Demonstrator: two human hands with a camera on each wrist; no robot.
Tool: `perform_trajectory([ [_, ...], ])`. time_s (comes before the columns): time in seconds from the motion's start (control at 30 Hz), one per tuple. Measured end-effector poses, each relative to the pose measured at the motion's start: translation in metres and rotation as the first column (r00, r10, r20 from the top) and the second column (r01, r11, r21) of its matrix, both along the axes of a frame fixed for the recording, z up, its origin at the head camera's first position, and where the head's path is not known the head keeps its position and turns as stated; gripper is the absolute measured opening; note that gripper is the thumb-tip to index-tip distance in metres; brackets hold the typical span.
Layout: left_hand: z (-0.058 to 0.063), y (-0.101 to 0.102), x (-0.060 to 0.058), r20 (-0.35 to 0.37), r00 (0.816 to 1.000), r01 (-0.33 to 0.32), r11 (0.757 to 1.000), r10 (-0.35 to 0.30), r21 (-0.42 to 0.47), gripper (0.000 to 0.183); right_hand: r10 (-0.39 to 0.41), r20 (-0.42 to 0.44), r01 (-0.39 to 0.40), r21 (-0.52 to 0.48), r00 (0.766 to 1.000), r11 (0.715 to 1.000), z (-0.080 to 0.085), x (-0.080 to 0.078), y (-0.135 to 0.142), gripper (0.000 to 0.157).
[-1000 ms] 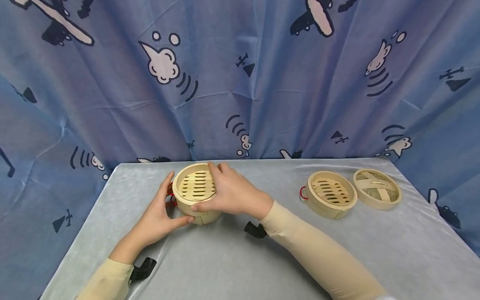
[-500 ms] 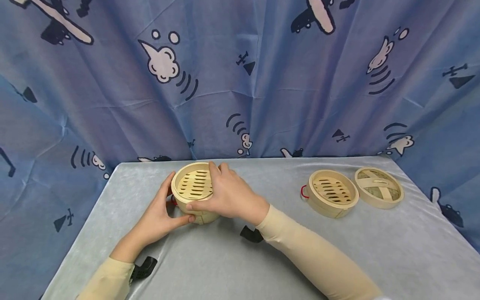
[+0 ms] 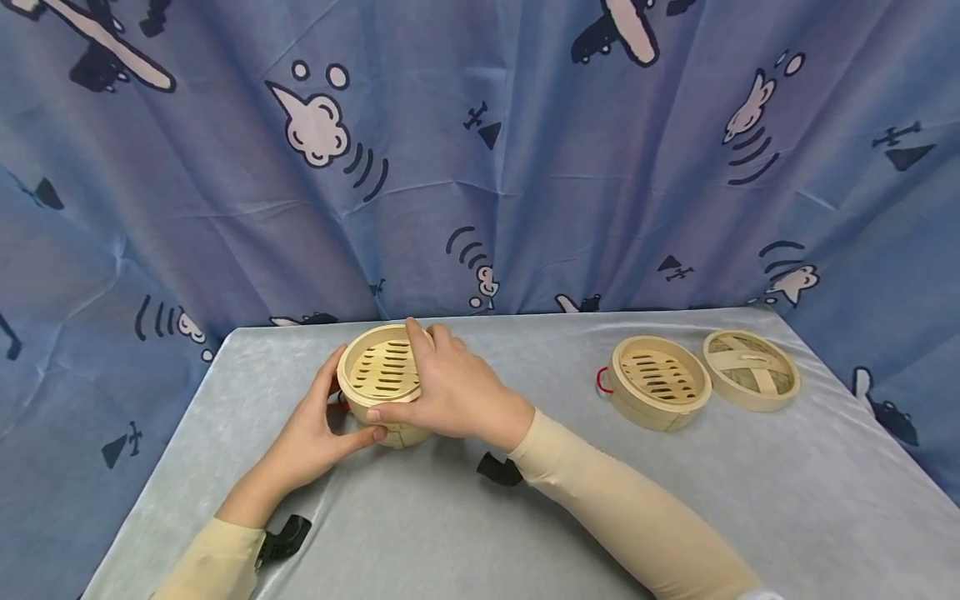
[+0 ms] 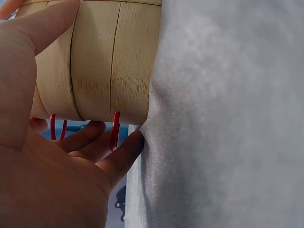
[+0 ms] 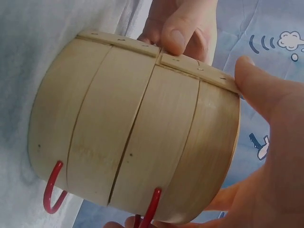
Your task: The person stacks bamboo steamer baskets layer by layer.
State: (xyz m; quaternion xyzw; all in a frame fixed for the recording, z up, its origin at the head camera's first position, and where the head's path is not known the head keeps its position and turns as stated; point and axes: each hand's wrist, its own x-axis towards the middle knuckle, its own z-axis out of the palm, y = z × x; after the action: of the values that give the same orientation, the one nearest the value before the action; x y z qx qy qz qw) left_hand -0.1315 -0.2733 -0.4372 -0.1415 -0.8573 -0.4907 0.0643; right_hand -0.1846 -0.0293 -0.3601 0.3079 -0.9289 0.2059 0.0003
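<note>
From the head view I read a bamboo stack of two tiers on the left part of the bench [image 3: 540, 533], near its far edge: an upper basket [image 3: 384, 371], slatted floor visible, seated on a lower basket [image 3: 402, 438]. Both hands are engaged. My left hand [image 3: 303, 446] is curved around the left side of the stack and holds the lower basket, thumb at the front near the seam between the tiers. My right hand [image 3: 461, 387] grips the upper basket by its right side — thumb on the front wall, index finger at the far rim. In the left wrist view, the base of the lower basket meets the grey cloth, and the left fingers spread about a lower red handle [image 4: 115, 131]. In the right wrist view I see one red loop on each tier, roughly aligned on the same side. Well apart, on the right part of the bench, stands a third basket [image 3: 663, 385] with its red loop [image 3: 603, 381] facing left. Just beside it lies a round lid [image 3: 752, 371], cross-banded face up — whether the two touch, I cannot tell. A blue curtain [image 3: 420, 242] printed with aircraft hangs behind the bench.
</note>
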Motion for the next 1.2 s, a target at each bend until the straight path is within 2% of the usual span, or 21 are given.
perform_trajectory([
  [0.37, -0.002, 0.0, 0.0, 0.003, 1.0, 0.008, 1.0, -0.008, -0.011, 0.122, 0.018, 0.014, -0.018, -0.003, 1.0, 1.0, 0.001, -0.004, 0.015, 0.126],
  [0.67, -0.006, -0.001, -0.002, -0.023, 1.0, 0.004, 1.0, -0.003, 0.011, 0.123, 0.03, -0.041, -0.032, -0.042, 0.999, 0.999, 0.002, -0.006, 0.037, 0.118],
  [0.87, -0.009, -0.001, -0.002, -0.025, 1.0, 0.001, 1.0, -0.001, 0.012, 0.124, -0.002, -0.053, 0.0, -0.037, 0.999, 0.999, 0.003, -0.006, 0.053, 0.116],
  [1.2, -0.007, 0.0, -0.001, -0.038, 0.999, 0.002, 1.0, -0.002, 0.015, 0.124, -0.067, -0.063, 0.063, -0.056, 0.996, 0.996, 0.003, -0.011, 0.098, 0.113],
])
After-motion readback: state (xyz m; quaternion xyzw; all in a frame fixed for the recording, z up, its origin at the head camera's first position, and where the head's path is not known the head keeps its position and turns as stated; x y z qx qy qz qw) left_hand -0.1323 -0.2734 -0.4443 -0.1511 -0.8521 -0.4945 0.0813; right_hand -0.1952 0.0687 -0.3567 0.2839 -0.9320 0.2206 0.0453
